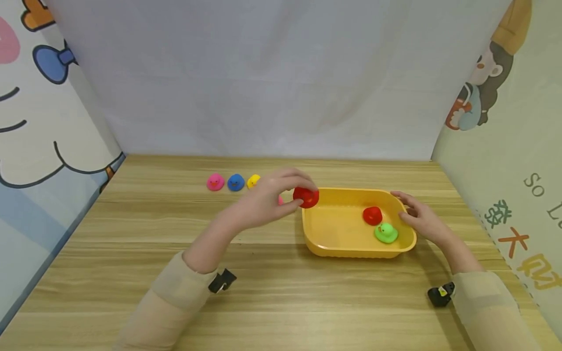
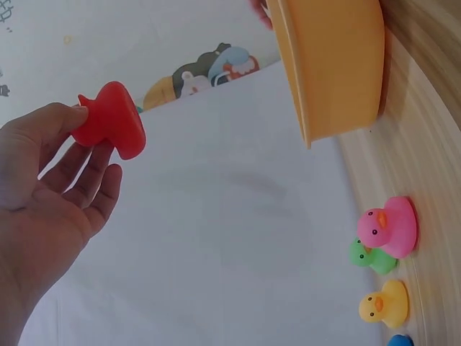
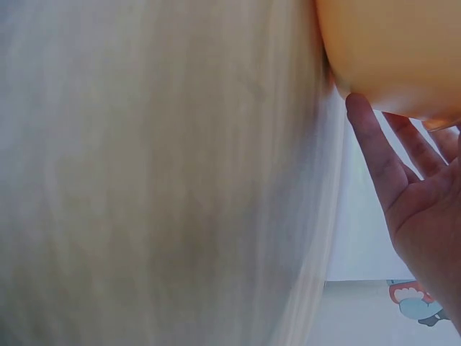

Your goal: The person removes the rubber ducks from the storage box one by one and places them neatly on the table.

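The left hand (image 1: pixel 273 196) pinches a red duck (image 1: pixel 306 197) between thumb and fingers, holding it raised at the left end of the yellow tray (image 1: pixel 337 225); the left wrist view shows it apart from the tray. The right hand (image 1: pixel 422 220) is at the tray's right end, fingers extended and loosely spread, a fingertip touching the outer wall. Inside the tray are a second red duck (image 1: pixel 372 215) and a green duck (image 1: pixel 386 233). Pink (image 1: pixel 215 182), blue (image 1: pixel 235 183) and yellow ducks stand on the table (image 1: pixel 263 302). Assessment: the held duck appears light, probably hollow and rubbery, yielding to a squeeze and unlikely to break. Its smooth, rounded surface could slip under a fingertip hold; the body, gripped from opposite sides, offers the surest purchase with only mild pressure.
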A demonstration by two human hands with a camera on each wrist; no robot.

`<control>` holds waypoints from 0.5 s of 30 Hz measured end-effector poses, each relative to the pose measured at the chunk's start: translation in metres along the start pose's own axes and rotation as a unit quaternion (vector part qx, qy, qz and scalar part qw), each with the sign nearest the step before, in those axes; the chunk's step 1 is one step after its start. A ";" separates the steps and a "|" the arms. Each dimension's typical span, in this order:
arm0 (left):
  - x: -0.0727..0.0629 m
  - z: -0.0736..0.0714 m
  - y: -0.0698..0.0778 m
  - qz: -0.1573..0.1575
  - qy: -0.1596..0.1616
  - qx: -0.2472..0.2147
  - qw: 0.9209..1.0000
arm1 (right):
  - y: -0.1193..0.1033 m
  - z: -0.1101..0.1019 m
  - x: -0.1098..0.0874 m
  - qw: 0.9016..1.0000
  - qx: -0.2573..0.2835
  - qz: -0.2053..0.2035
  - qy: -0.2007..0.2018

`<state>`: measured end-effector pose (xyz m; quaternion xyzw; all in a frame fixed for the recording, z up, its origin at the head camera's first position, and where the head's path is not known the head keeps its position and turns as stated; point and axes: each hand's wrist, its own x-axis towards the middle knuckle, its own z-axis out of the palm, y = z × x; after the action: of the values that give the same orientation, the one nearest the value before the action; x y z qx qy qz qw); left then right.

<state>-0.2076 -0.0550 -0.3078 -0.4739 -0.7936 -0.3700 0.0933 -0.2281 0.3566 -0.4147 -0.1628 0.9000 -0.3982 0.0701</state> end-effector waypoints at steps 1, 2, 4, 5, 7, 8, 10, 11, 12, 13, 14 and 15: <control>-0.002 -0.001 -0.001 -0.002 0.003 0.000 1.000 | -0.001 0.000 0.000 1.000 0.000 0.001 0.000; -0.003 -0.002 -0.001 -0.004 0.006 0.002 1.000 | -0.002 0.000 0.000 1.000 -0.002 0.001 0.000; -0.006 -0.003 -0.004 -0.006 0.015 0.005 1.000 | -0.004 0.000 0.000 1.000 -0.004 0.001 -0.002; -0.008 -0.003 -0.005 -0.006 0.020 0.007 1.000 | -0.005 0.001 0.000 1.000 -0.006 0.000 -0.002; -0.012 -0.004 -0.008 -0.002 0.032 0.008 0.999 | -0.006 0.002 0.001 1.000 -0.005 -0.001 -0.004; -0.013 -0.004 -0.010 0.002 0.038 0.008 0.999 | -0.007 0.002 0.001 1.000 -0.005 -0.002 -0.005; -0.017 -0.006 -0.013 0.009 0.048 0.011 0.999 | -0.007 0.003 0.001 1.000 -0.005 -0.004 -0.005; -0.019 -0.007 -0.014 0.011 0.052 0.012 0.999 | -0.007 0.004 0.002 1.000 -0.008 -0.006 -0.004; -0.021 -0.008 -0.016 0.011 0.054 0.013 0.998 | -0.006 0.004 0.002 1.000 -0.010 -0.009 -0.004; -0.023 -0.009 -0.018 0.012 0.056 0.012 0.998 | -0.006 0.005 0.002 1.000 -0.013 -0.012 -0.003; -0.025 -0.010 -0.019 0.010 0.057 0.013 0.998 | -0.006 0.005 0.003 1.000 -0.018 -0.014 -0.002; -0.027 -0.012 -0.021 0.007 0.058 0.015 0.998 | -0.005 0.005 0.003 1.000 -0.021 -0.016 -0.001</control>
<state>-0.2130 -0.0874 -0.3235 -0.4558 -0.7889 -0.3841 0.1493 -0.2284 0.3487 -0.4139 -0.1791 0.9054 -0.3800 0.0610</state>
